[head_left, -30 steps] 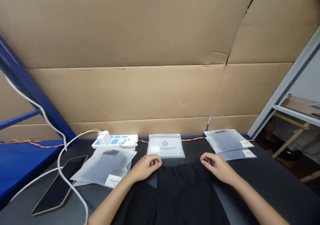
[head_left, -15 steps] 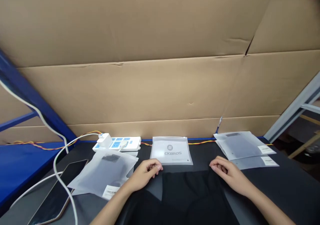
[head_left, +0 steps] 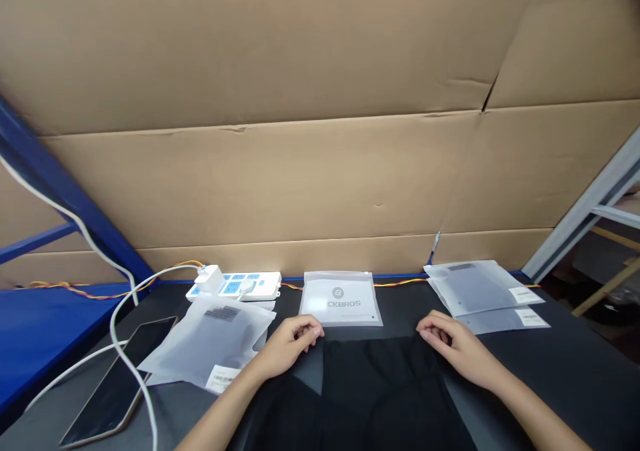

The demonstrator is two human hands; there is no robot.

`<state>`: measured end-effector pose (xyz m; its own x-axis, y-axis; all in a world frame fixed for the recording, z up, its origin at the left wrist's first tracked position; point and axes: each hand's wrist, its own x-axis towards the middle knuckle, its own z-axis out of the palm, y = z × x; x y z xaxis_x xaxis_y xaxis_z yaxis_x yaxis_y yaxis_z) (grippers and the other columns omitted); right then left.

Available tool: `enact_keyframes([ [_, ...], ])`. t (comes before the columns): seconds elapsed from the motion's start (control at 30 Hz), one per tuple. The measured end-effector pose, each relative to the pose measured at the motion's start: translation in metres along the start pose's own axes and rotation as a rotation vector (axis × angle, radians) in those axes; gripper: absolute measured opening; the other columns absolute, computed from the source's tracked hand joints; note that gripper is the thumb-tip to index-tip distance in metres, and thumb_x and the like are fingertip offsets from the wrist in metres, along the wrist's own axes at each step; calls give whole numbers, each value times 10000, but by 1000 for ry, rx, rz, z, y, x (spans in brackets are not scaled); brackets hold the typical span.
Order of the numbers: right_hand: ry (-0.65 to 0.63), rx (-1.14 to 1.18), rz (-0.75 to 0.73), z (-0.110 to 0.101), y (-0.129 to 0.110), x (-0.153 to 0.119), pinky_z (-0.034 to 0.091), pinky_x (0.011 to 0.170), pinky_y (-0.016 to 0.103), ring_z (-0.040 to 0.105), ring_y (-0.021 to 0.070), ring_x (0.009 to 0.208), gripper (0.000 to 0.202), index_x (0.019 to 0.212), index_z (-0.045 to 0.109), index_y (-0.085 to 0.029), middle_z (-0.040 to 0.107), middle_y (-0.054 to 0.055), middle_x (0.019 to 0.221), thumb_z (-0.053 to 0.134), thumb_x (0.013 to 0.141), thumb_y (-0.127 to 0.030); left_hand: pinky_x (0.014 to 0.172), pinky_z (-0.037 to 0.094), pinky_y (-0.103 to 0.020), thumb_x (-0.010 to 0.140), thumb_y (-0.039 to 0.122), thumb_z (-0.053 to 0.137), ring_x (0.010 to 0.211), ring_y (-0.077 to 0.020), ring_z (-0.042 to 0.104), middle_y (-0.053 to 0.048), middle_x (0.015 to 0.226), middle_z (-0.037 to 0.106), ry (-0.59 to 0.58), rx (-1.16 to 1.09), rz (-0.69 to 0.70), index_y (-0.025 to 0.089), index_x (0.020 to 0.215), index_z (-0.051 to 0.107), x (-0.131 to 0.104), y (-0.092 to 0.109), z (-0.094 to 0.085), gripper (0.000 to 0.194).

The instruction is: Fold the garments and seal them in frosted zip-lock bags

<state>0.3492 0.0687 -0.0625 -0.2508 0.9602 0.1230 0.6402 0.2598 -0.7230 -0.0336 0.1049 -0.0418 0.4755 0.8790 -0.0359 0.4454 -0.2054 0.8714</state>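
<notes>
A black cloth (head_left: pixel 383 391) lies spread on the dark table, its far edge between my hands. My left hand (head_left: pixel 293 344) rests by its far left corner, fingers curled; whether anything is inside them is too small to tell. At the far right corner, my right hand (head_left: pixel 453 344) has its fingers closed at the cloth's edge. Just beyond the cloth lies a frosted zip bag (head_left: pixel 341 301) printed CKBROS. More frosted bags with labels lie to the left (head_left: pixel 205 341) and to the right (head_left: pixel 475 287).
A white power strip (head_left: pixel 260 285) with plugs sits at the back left. White cables (head_left: pixel 116 334) loop over a phone (head_left: pixel 117 384). A pen (head_left: pixel 435 247) leans at the cardboard wall (head_left: pixel 320 184). Blue (head_left: pixel 75 184) and grey (head_left: pixel 590 204) frame posts flank the table.
The view has shifted slightly. Both hands keep nearly the same places and poses at the cloth's far corners.
</notes>
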Motion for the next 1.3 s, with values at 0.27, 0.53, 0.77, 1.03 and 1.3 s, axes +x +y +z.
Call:
enact_keyframes([
  [0.27, -15, 17, -1, -1, 0, -1, 434, 652, 290, 550, 163, 716, 284, 905, 647, -236, 575, 13, 842, 466, 985, -440, 639, 425, -243, 971, 437, 471, 664, -145, 553, -2, 766, 609, -19, 78, 10, 175, 884, 662, 1, 3, -1, 336],
  [0.53, -29, 4, -5, -5, -3, -1, 435, 645, 296, 524, 164, 704, 297, 906, 668, -239, 590, 21, 847, 478, 976, -458, 730, 430, -262, 997, 393, 447, 807, -183, 593, -4, 915, 644, -11, 454, 103, 252, 970, 670, -18, 30, -3, 264],
  [0.77, -49, -21, -40, -1, -8, -1, 433, 670, 295, 527, 164, 724, 217, 822, 623, -233, 573, 9, 842, 543, 940, -397, 787, 445, -285, 954, 349, 534, 856, -199, 616, -7, 955, 631, 31, 539, 128, 297, 1146, 648, -20, 22, 10, 229],
  [1.03, 74, -32, -100, 14, -15, 6, 403, 605, 270, 500, 144, 645, 253, 787, 584, -216, 558, -11, 761, 534, 940, -411, 688, 432, -248, 901, 199, 540, 742, -155, 568, -3, 927, 627, 20, 477, 212, 240, 936, 649, -14, 19, 14, 122],
  [1.3, 247, -8, -175, -14, -54, -26, 468, 643, 298, 575, 181, 695, 237, 859, 619, -228, 645, 34, 801, 516, 958, -418, 915, 449, -365, 944, 222, 493, 978, -230, 591, -61, 1034, 665, 196, 568, 405, 231, 989, 659, -41, 55, -2, 172],
])
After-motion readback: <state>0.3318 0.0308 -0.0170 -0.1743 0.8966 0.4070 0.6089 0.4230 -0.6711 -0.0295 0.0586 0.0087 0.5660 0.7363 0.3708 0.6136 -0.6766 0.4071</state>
